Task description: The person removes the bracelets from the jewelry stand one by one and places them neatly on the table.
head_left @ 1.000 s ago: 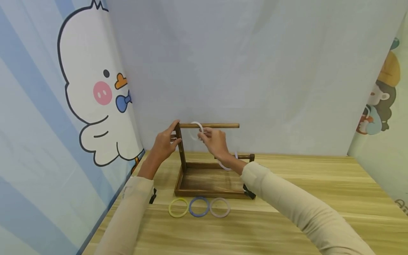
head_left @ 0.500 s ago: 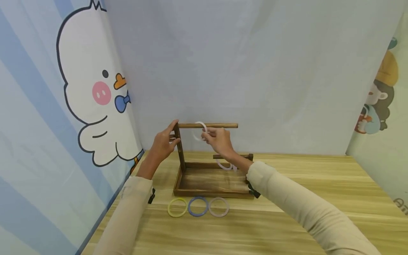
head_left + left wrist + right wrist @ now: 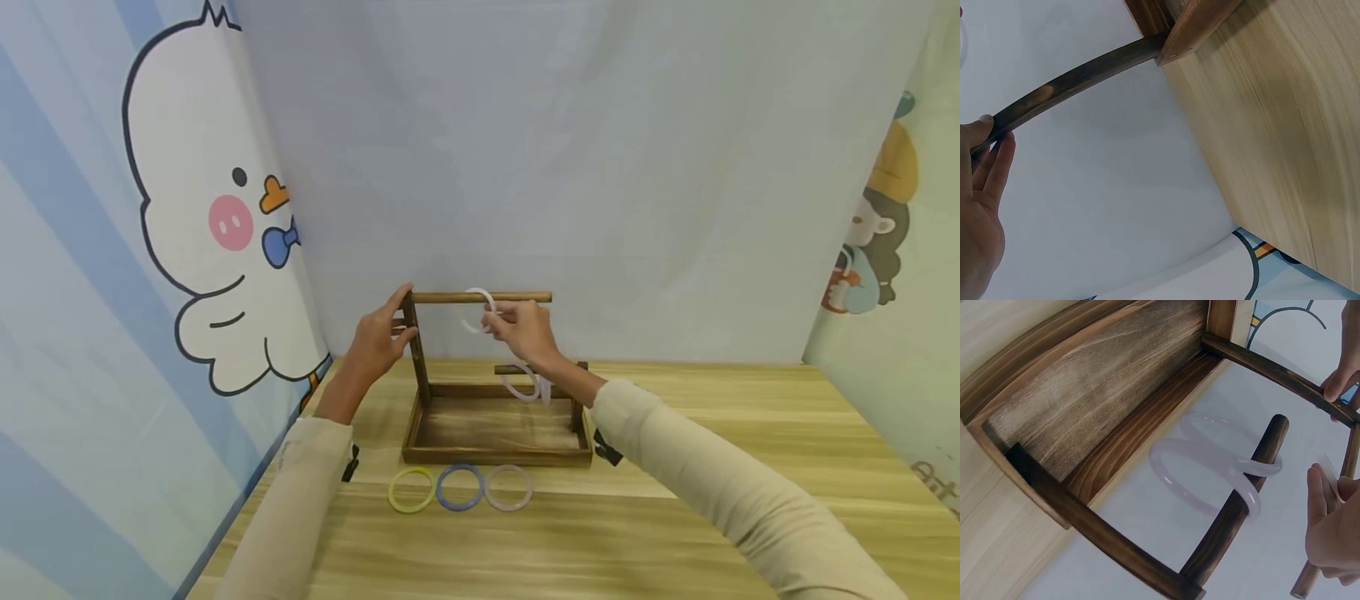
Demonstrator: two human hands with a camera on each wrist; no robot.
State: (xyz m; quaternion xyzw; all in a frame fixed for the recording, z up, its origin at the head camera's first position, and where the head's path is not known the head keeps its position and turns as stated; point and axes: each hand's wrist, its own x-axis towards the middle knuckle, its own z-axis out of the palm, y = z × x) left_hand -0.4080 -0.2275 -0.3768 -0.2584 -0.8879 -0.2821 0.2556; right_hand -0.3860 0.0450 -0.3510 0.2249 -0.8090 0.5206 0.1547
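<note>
A dark brown wooden stand has a tray base [image 3: 495, 457], a tall left post [image 3: 420, 367], an upper rod [image 3: 442, 297] and a shorter lower rod [image 3: 1213, 540]. At the top of the post, my left hand [image 3: 377, 342] grips it between thumb and fingers, which the left wrist view [image 3: 982, 206] also shows. My right hand [image 3: 528, 333] pinches a white bangle [image 3: 491, 298] that encircles the upper rod, around its middle. Two pale lilac bangles [image 3: 1247, 490] hang around the lower rod, below my right wrist in the head view.
In front of the tray, a yellow bangle [image 3: 412, 511], a blue bangle [image 3: 460, 507] and a pale pink bangle [image 3: 508, 508] lie in a row on the wooden table [image 3: 675, 542]. A grey curtain [image 3: 600, 167] hangs behind the stand.
My right hand has drawn the white bangle rightward along the upper rod. My left hand keeps its grip on the post. The head view has shifted slightly, and the lower bangles show more fully.
</note>
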